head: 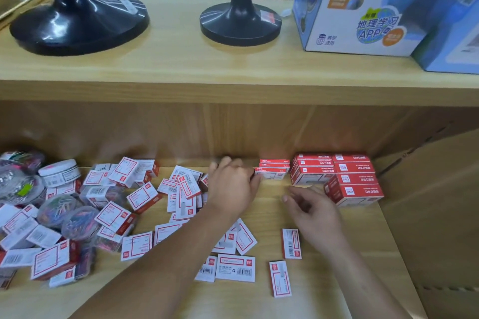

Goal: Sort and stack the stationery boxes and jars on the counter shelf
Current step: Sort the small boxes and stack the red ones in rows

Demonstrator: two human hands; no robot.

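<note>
Matt wooden shelf, glossy black plastic stands, cardboard boxes.

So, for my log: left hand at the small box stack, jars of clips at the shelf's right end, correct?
No: the head view shows the jars of clips at the left end of the shelf. The left hand is at the small box stack.

Bare left hand: forearm extended forward, knuckles up, fingers curled under, their tips hidden from view. Bare right hand: palm down beside it, fingers relaxed and slightly spread, gripping nothing.
</note>
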